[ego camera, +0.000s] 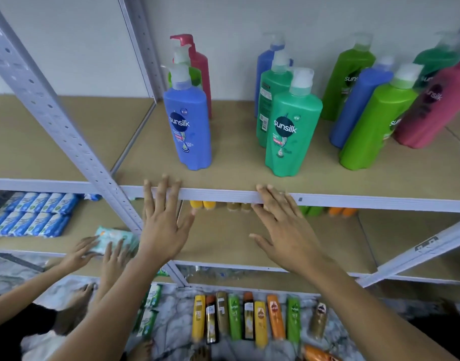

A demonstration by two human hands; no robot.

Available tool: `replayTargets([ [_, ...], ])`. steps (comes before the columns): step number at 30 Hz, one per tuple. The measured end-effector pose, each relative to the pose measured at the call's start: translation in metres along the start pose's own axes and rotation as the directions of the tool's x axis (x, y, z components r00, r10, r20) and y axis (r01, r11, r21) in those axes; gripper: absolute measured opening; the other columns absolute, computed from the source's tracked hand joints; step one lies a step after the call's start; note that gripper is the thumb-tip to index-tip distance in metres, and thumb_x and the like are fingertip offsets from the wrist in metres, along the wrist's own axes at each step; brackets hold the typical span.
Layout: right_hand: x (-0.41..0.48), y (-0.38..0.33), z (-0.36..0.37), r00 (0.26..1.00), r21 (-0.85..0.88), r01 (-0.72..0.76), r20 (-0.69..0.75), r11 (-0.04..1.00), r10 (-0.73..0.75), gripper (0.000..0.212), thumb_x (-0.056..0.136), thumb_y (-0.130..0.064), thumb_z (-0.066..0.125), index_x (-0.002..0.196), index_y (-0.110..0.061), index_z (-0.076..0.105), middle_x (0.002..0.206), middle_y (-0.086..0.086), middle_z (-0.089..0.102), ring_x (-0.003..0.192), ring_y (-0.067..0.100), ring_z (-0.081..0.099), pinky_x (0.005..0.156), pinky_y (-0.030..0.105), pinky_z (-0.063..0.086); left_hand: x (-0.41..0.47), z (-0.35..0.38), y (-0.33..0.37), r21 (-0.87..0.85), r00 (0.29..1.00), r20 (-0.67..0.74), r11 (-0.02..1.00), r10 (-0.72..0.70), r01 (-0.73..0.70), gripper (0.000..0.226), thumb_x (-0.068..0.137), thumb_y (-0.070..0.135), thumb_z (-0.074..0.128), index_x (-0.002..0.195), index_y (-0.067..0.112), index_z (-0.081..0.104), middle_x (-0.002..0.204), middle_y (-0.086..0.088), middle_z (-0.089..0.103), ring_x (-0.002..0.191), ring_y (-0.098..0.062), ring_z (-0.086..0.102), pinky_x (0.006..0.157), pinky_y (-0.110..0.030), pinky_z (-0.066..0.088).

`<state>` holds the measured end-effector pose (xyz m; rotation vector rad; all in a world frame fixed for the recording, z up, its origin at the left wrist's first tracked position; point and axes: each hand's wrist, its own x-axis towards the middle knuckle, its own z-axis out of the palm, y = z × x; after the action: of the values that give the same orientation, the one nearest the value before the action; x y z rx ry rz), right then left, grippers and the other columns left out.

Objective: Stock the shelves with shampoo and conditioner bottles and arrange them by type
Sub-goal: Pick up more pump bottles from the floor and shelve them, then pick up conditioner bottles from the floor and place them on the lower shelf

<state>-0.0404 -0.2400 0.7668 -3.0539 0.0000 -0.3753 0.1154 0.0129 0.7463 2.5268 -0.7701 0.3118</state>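
- Blue packs (33, 214) lie in two rows in the left bay; another person's two hands (80, 250) touch a pale pack (114, 237).
- Eleven pump bottles (188, 126) stand on the upper shelf (236, 170): three left, three middle, five crowded right.
- Left hand (161, 222) and right hand (283, 230) are spread and hold nothing, fingertips on the shelf's front rail (223, 195).
- Eight bottle caps (234, 205) show in colour pairs far back on the middle shelf (223, 243).
- Eight slim bottles (234, 319) lie in a row on the marbled floor (171, 321), two more to their right.
- The shelves are brown board on perforated pale posts (67, 126), against a white wall.
- Bare board lies between the pump bottle groups and along the near edge.
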Motion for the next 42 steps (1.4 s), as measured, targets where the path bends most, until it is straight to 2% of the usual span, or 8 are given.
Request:
replayTargets([
  [3, -0.029, 0.003, 0.013, 0.995, 0.12, -0.091, 0.062, 0.989, 0.084, 0.065, 0.099, -0.054, 0.046, 0.153, -0.019, 0.038, 0.169, 0.005, 0.016, 0.155, 0.024, 0.015, 0.122, 0.048, 0.026, -0.033, 0.014, 0.019, -0.132, 0.995, 0.096, 0.99, -0.041, 0.053, 0.07, 0.101, 0.053, 0.042, 0.161, 0.029, 0.015, 0.169, 0.011, -0.012, 0.156, -0.022, -0.005, 0.124, -0.048, 0.009],
  [11, -0.097, 0.016, 0.087, 0.786, 0.211, -0.406, 0.578, 0.889, 0.222, 0.077, 0.099, -0.056, 0.049, 0.161, -0.023, 0.016, 0.167, 0.004, 0.021, 0.151, 0.023, 0.025, 0.119, 0.039, 0.03, -0.105, 0.071, 0.031, -0.038, 0.809, 0.576, 0.985, -0.115, 0.167, 0.065, 0.101, 0.058, 0.039, 0.159, 0.037, 0.018, 0.169, 0.01, 0.006, 0.155, -0.021, 0.012, 0.123, -0.053, 0.017],
  [17, -0.13, 0.015, 0.149, 0.667, 0.212, -0.512, 0.71, 0.833, 0.229, 0.079, 0.098, -0.054, 0.053, 0.161, -0.025, 0.015, 0.168, 0.004, 0.018, 0.15, 0.026, 0.028, 0.113, 0.041, 0.037, -0.136, 0.13, 0.011, 0.013, 0.631, 0.755, 0.967, -0.177, 0.255, 0.061, 0.101, 0.049, 0.048, 0.156, 0.035, 0.027, 0.164, 0.005, 0.027, 0.147, -0.026, 0.034, 0.113, -0.048, 0.037],
  [22, -0.148, 0.023, 0.228, 0.61, 0.186, -0.544, 0.758, 0.818, 0.233, 0.079, 0.096, -0.051, 0.055, 0.161, -0.03, 0.016, 0.168, 0.003, 0.015, 0.15, 0.027, 0.028, 0.11, 0.042, 0.041, -0.161, 0.214, -0.019, 0.064, 0.538, 0.811, 0.95, -0.228, 0.306, 0.065, 0.101, 0.046, 0.052, 0.158, 0.033, 0.025, 0.164, 0.003, 0.029, 0.146, -0.029, 0.035, 0.111, -0.048, 0.04],
  [27, -0.164, 0.04, 0.345, 0.599, 0.192, -0.565, 0.764, 0.802, 0.239, 0.08, 0.091, -0.055, 0.055, 0.159, -0.026, 0.024, 0.166, 0.005, 0.021, 0.149, 0.031, 0.03, 0.113, 0.046, 0.04, -0.195, 0.324, -0.06, 0.093, 0.514, 0.818, 0.942, -0.257, 0.323, 0.068, 0.098, 0.043, 0.055, 0.158, 0.038, 0.022, 0.163, 0.004, 0.029, 0.129, -0.032, 0.053, 0.099, -0.045, 0.049],
  [30, -0.174, 0.049, 0.424, 0.585, 0.192, -0.564, 0.78, 0.803, 0.224, 0.082, 0.091, -0.055, 0.057, 0.16, -0.025, 0.023, 0.167, 0.006, 0.019, 0.149, 0.033, 0.028, 0.114, 0.049, 0.038, -0.219, 0.393, -0.093, 0.067, 0.487, 0.837, 0.93, -0.25, 0.362, 0.071, 0.095, 0.046, 0.056, 0.157, 0.039, 0.022, 0.166, 0.005, 0.022, 0.134, -0.033, 0.049, 0.102, -0.051, 0.048],
  [37, -0.189, 0.056, 0.592, 0.588, 0.154, -0.541, 0.773, 0.827, 0.24, 0.079, 0.096, -0.053, 0.056, 0.161, -0.031, 0.017, 0.168, 0.006, 0.018, 0.149, 0.031, 0.03, 0.115, 0.049, 0.037, -0.26, 0.54, -0.162, 0.012, 0.568, 0.791, 0.934, -0.226, 0.356, 0.074, 0.086, 0.048, 0.059, 0.154, 0.031, 0.035, 0.156, -0.005, 0.039, 0.136, -0.031, 0.048, 0.104, -0.043, 0.048],
  [42, -0.206, 0.054, 0.668, 0.581, 0.171, -0.567, 0.776, 0.806, 0.244, 0.079, 0.098, -0.049, 0.055, 0.162, -0.026, 0.014, 0.167, 0.009, 0.02, 0.147, 0.033, 0.033, 0.114, 0.044, 0.036, -0.263, 0.604, -0.183, -0.005, 0.597, 0.778, 0.949, -0.195, 0.316, 0.064, 0.095, 0.019, 0.067, 0.152, 0.012, 0.039, 0.152, -0.018, 0.044, 0.14, -0.032, 0.041, 0.103, -0.029, 0.038],
])
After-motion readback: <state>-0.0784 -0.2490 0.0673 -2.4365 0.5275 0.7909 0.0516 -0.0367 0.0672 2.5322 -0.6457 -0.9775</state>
